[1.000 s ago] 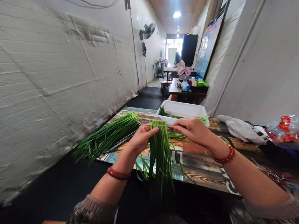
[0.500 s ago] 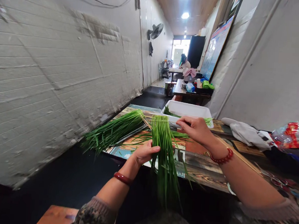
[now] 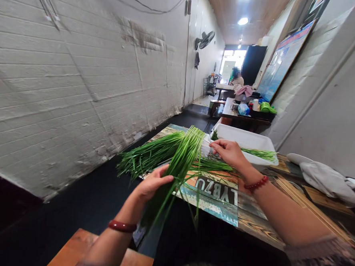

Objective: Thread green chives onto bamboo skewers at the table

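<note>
My left hand (image 3: 150, 185) is closed around a bundle of garlic chives (image 3: 183, 161), its pale cut ends up and its dark leaves hanging over the table's near edge. At the right of the pale ends, my right hand (image 3: 229, 152) pinches a thin skewer (image 3: 206, 141), of which only a short length shows. Behind the bundle on the left lies a pile of garlic chives (image 3: 155, 149), leaves overhanging the table. Loose chives (image 3: 214, 165) lie on the tabletop under my right hand.
A white plastic tub (image 3: 249, 133) with more chives stands at the back of the patterned table (image 3: 218, 207). Long thin bamboo sticks (image 3: 307, 203) lie at right, near a pale cloth (image 3: 322, 178). A wooden stool (image 3: 74, 247) is at lower left. One person (image 3: 237, 78) sits far back.
The view has swung left. The held bundle has tilted, its leaves now trailing toward the lower left, and it overlaps the pile. My right hand keeps its pinch beside the pale ends.
</note>
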{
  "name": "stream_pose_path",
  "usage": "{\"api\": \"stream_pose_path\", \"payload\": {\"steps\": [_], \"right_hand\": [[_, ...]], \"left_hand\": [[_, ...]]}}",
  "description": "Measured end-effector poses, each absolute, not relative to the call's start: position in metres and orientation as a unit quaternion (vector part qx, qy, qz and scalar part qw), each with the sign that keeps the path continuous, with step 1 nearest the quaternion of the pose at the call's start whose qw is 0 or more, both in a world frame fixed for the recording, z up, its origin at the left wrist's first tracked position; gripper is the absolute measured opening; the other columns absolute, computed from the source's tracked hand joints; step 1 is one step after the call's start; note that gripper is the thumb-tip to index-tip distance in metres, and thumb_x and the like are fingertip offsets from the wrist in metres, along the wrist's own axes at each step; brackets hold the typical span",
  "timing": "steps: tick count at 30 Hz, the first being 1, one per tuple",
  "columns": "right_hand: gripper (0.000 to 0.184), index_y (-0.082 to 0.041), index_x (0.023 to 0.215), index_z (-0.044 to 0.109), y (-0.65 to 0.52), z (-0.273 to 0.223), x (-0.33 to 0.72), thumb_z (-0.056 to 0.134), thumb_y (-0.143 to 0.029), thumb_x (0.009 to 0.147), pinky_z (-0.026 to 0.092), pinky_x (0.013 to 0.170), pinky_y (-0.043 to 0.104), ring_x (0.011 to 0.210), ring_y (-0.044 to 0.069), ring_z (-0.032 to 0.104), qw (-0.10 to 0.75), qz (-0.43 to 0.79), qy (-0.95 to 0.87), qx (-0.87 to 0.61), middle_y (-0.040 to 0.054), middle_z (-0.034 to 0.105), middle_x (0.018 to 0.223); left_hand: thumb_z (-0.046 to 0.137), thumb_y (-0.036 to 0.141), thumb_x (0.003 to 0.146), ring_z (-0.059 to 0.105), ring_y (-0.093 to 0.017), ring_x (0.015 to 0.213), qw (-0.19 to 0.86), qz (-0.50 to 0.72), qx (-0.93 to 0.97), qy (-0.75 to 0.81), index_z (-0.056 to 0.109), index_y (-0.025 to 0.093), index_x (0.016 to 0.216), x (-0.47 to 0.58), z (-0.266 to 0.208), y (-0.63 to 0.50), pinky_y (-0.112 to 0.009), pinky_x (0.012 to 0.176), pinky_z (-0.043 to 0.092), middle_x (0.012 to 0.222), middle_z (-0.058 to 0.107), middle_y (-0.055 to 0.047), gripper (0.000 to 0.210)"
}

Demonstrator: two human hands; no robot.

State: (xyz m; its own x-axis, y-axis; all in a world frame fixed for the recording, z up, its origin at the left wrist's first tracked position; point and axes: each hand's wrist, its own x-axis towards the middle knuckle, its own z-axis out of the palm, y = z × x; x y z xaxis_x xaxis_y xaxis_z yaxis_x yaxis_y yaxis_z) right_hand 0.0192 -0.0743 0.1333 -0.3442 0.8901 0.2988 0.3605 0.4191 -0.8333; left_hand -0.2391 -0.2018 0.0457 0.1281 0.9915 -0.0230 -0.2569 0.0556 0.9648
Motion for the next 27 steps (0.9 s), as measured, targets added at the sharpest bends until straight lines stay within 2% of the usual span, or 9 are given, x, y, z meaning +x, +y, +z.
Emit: {"api": "stream_pose_path", "payload": {"steps": [2, 5, 9, 12, 15, 19, 23, 25, 27], "right_hand": [[0.021, -0.013, 0.091, 0.072, -0.062, 0.122, -0.004, 0.058, -0.026, 0.082, 0.035, 0.045, 0.019, 0.048, 0.007, 0.047, 0.388, 0.440, -0.708, -0.394, 0.0008, 0.066, 0.066], [0.023, -0.014, 0.099, 0.070, -0.042, 0.101, -0.042, 0.061, -0.020, 0.079, 0.037, 0.046, 0.016, 0.052, 0.006, 0.051, 0.374, 0.545, -0.657, -0.363, 0.0006, 0.065, 0.072], [0.026, -0.012, 0.106, 0.066, -0.001, 0.072, -0.096, 0.050, -0.014, 0.085, 0.040, 0.047, 0.015, 0.052, 0.005, 0.051, 0.387, 0.558, -0.625, -0.385, 0.0015, 0.063, 0.075], [0.027, -0.013, 0.107, 0.064, 0.035, 0.051, -0.126, 0.046, -0.012, 0.086, 0.043, 0.049, 0.016, 0.054, 0.005, 0.053, 0.380, 0.547, -0.631, -0.398, 0.0025, 0.063, 0.078], [0.021, -0.014, 0.099, 0.066, 0.063, 0.029, -0.138, 0.050, -0.014, 0.085, 0.043, 0.050, 0.017, 0.054, 0.007, 0.054, 0.360, 0.516, -0.658, -0.415, 0.0006, 0.063, 0.072], [0.012, -0.016, 0.084, 0.069, 0.079, 0.007, -0.128, 0.058, -0.015, 0.079, 0.045, 0.058, 0.021, 0.058, 0.011, 0.057, 0.326, 0.448, -0.717, -0.423, -0.0012, 0.064, 0.065], [0.027, -0.016, 0.105, 0.069, 0.081, 0.001, -0.113, 0.061, -0.021, 0.080, 0.047, 0.078, 0.030, 0.079, 0.017, 0.061, 0.319, 0.375, -0.756, -0.430, 0.0052, 0.069, 0.091], [0.038, -0.015, 0.117, 0.064, 0.080, 0.000, -0.110, 0.063, -0.027, 0.081, 0.047, 0.082, 0.032, 0.082, 0.019, 0.061, 0.311, 0.342, -0.773, -0.434, 0.0085, 0.067, 0.103], [0.048, -0.014, 0.125, 0.059, 0.078, -0.003, -0.111, 0.064, -0.034, 0.082, 0.047, 0.082, 0.033, 0.083, 0.019, 0.061, 0.289, 0.300, -0.797, -0.437, 0.0102, 0.066, 0.109]], "left_hand": [[0.083, 0.030, 0.066, 0.069, -0.022, 0.090, 0.536, 0.532, 0.456, 0.471, 0.064, 0.018, 0.117, -0.278, 0.058, -0.188, -0.029, 0.077, 0.056, 0.114, 0.071, -0.010, 0.055], [0.085, 0.036, 0.061, 0.069, -0.022, 0.091, 0.472, 0.511, 0.467, 0.546, 0.064, 0.019, 0.116, -0.331, 0.075, -0.160, -0.030, 0.079, 0.056, 0.112, 0.072, -0.008, 0.062], [0.080, 0.043, 0.065, 0.069, -0.019, 0.081, 0.466, 0.433, 0.505, 0.584, 0.063, 0.017, 0.117, -0.384, 0.091, -0.110, -0.030, 0.075, 0.056, 0.103, 0.074, -0.007, 0.060], [0.076, 0.047, 0.065, 0.070, -0.022, 0.082, 0.397, 0.382, 0.546, 0.632, 0.063, 0.014, 0.117, -0.408, 0.090, -0.065, -0.034, 0.077, 0.057, 0.100, 0.074, -0.009, 0.064], [0.072, 0.045, 0.064, 0.066, -0.029, 0.102, 0.234, 0.335, 0.589, 0.698, 0.059, 0.010, 0.125, -0.414, 0.075, -0.025, -0.042, 0.091, 0.052, 0.120, 0.067, -0.016, 0.072], [0.061, 0.043, 0.078, 0.043, -0.031, 0.136, 0.078, 0.243, 0.677, 0.690, 0.047, 0.010, 0.138, -0.381, 0.047, 0.003, -0.045, 0.113, 0.033, 0.146, 0.047, -0.019, 0.071], [0.066, 0.056, 0.074, 0.028, -0.039, 0.143, -0.023, 0.122, 0.697, 0.706, 0.037, 0.012, 0.146, -0.335, 0.028, 0.007, -0.058, 0.114, 0.021, 0.156, 0.028, -0.022, 0.089], [0.068, 0.056, 0.074, 0.026, -0.042, 0.142, -0.062, 0.091, 0.684, 0.721, 0.034, 0.011, 0.147, -0.323, 0.023, 0.007, -0.060, 0.113, 0.019, 0.156, 0.026, -0.023, 0.092], [0.065, 0.047, 0.079, 0.032, -0.040, 0.140, -0.077, 0.073, 0.676, 0.729, 0.033, 0.012, 0.147, -0.320, 0.022, 0.010, -0.057, 0.112, 0.023, 0.155, 0.030, -0.022, 0.083]]}}
